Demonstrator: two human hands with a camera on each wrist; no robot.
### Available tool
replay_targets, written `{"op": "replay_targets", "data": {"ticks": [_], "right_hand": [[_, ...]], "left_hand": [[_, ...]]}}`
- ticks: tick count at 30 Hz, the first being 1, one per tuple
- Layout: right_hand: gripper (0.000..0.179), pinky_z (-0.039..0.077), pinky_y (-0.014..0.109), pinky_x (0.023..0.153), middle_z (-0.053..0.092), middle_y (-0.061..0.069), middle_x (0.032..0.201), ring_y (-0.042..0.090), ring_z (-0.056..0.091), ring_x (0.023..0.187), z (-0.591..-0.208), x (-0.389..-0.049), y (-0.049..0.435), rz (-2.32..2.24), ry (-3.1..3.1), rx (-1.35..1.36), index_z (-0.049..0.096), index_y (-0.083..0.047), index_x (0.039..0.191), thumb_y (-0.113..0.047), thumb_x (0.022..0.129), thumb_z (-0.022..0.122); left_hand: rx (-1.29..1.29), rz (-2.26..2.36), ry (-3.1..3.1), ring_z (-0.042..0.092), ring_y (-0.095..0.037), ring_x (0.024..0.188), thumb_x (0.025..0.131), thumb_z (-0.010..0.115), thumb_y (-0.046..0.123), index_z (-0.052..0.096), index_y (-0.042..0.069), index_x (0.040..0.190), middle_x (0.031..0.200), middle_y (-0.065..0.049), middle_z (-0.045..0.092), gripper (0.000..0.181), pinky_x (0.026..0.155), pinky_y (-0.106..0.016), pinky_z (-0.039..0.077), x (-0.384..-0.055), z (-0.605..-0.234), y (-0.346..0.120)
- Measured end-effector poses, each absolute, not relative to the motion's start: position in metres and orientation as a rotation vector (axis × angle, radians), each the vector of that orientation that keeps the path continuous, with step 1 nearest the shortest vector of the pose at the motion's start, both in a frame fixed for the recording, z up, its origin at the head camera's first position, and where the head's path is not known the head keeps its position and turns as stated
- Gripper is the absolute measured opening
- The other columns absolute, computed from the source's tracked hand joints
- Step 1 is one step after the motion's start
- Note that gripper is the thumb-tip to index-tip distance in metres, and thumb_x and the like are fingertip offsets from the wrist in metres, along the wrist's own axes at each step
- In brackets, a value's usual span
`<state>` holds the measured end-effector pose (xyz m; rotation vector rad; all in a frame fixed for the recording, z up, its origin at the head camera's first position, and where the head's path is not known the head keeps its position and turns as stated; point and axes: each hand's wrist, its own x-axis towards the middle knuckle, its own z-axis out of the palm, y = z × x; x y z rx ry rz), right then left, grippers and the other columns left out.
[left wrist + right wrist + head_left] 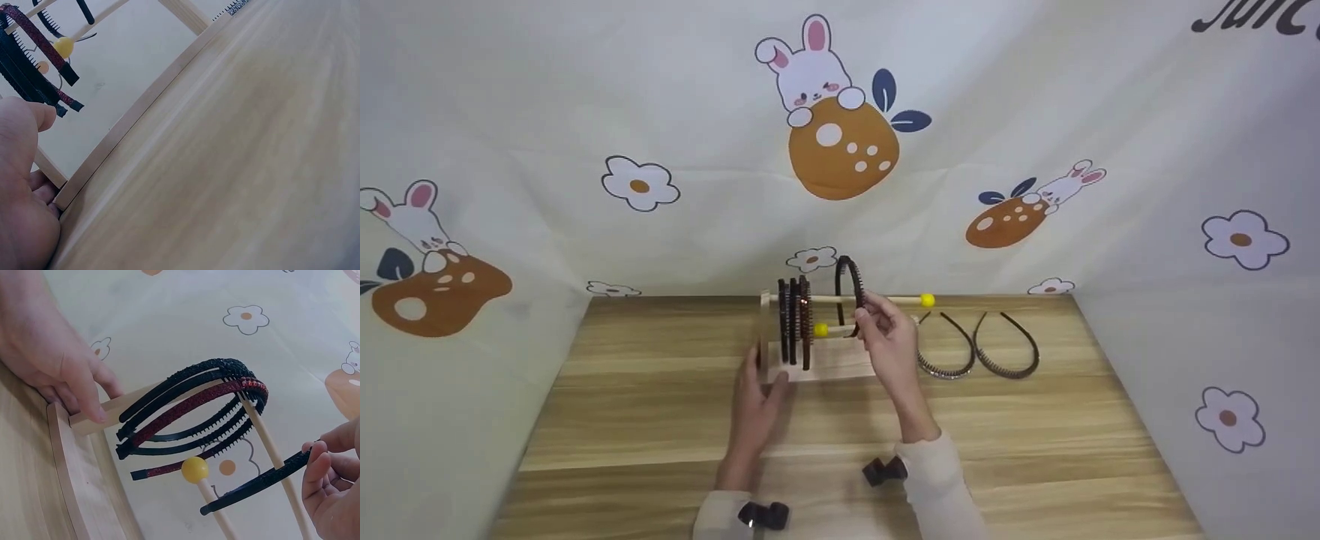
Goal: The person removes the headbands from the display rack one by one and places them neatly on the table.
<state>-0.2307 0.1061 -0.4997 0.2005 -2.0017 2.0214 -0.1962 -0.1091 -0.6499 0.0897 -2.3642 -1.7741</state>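
My right hand [894, 345] pinches a black toothed headband [846, 262], which surrounds the upper rod of a wooden stand [844, 367]. In the right wrist view, that headband [253, 488] slants across the rod below my fingertips. Several headbands [793, 322] hang together near the stand's left end. One of them, a dark red glittery headband [185, 406], is outermost beside black ones. At the stand's left end, my left hand [757, 409] grips the wooden upright, thumb on the near side; some of its fingers are hidden behind the wood.
Two dark headbands, the left one [949, 373] and the right one [1011, 373], lie on the wooden table [660, 427] right of the stand. Yellow balls cap the longer rod [928, 300] and the shorter rod [820, 330]. A printed cloth [697, 247] rises behind the table.
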Motion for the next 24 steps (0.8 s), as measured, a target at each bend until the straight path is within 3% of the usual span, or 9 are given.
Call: {"op": "replay_targets", "data": {"ticks": [6,14,24], "right_hand": [[0.030,0.049,0.016,0.057,0.074,0.005,0.095,0.013,0.061,0.069,-0.4982,-0.2302,0.1084,2.017,-1.989,0.198,0.068,0.017,0.133,0.009,0.104,0.065],[0.030,0.050,0.016,0.058,0.074,0.005,0.095,0.014,0.062,0.069,-0.4959,-0.2307,0.1101,2.025,-1.962,0.207,0.067,0.017,0.133,0.008,0.105,0.065],[0.029,0.052,0.019,0.058,0.075,0.007,0.097,0.008,0.063,0.069,-0.4931,-0.2311,0.1160,1.991,-1.957,0.155,0.068,0.016,0.133,0.008,0.104,0.067]], "left_hand": [[0.059,-1.707,-2.379,0.033,-0.058,0.157,0.114,0.062,0.031,0.024,-0.003,0.173,0.174,-0.035,0.028,0.077,0.127,-0.078,0.028,-0.1961,-0.6495,-0.1088],[0.072,-1.713,-2.378,0.039,-0.057,0.154,0.114,0.063,0.032,0.026,-0.001,0.173,0.173,-0.034,0.033,0.077,0.124,-0.078,0.033,-0.1956,-0.6501,-0.1080],[0.069,-1.718,-2.357,0.039,-0.057,0.154,0.113,0.065,0.030,0.027,-0.001,0.172,0.173,-0.034,0.033,0.077,0.125,-0.077,0.032,-0.1963,-0.6501,-0.1090]]}}
